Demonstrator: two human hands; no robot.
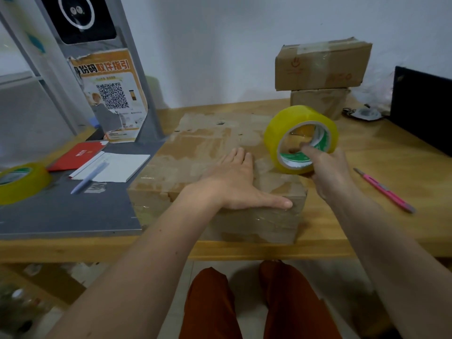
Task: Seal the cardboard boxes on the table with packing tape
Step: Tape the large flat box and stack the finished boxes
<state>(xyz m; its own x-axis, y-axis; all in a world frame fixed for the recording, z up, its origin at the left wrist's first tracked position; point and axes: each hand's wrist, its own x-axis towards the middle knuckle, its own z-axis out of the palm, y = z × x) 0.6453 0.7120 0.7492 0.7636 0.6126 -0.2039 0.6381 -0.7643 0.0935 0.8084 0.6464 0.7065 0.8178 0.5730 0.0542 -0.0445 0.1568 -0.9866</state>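
A flat, worn cardboard box (195, 148) lies on the wooden table (342, 216) in front of me, its top patched with old tape. My left hand (234, 182) presses flat on the box's near right part, fingers straight, thumb along the front edge. My right hand (327, 170) grips a yellow roll of packing tape (281, 133), thumb hooked inside its core, holding it on edge over the box's right side. Two more cardboard boxes (320, 67) are stacked at the back right.
A second yellow tape roll (19, 182) sits at the far left on a grey board (61, 211). A red booklet (78, 155), a white notepad (115, 167) and a pen (90, 177) lie there too. A pink utility knife (384, 189) lies right of my hand. A black object (423, 106) stands far right.
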